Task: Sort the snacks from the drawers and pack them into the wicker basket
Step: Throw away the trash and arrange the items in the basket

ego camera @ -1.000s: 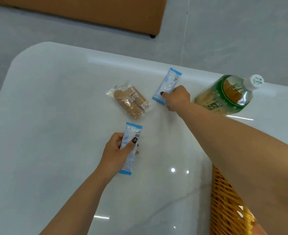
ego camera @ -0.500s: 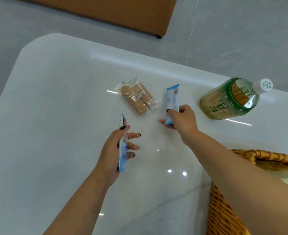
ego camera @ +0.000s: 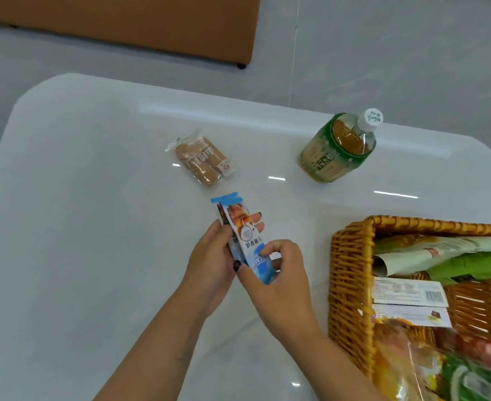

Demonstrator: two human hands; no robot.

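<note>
Hands meet over the glossy white bench's middle: left hand [ego camera: 209, 264] and right hand [ego camera: 282, 273], fingers clamped on two slim blue-ended snack sachets [ego camera: 243, 235] pressed together. Woven wicker basket [ego camera: 351, 279], holding crinkly packets, sits at the right edge.

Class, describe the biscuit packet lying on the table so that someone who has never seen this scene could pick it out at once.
Start at the white table and find the green-labelled drink bottle standing near its far edge. To the left of the bottle, alone on the bare surface, lies the biscuit packet. It is the only clear wrapper, showing rows of round tan biscuits, unlike the blue-ended sachets held in the hands.
</note>
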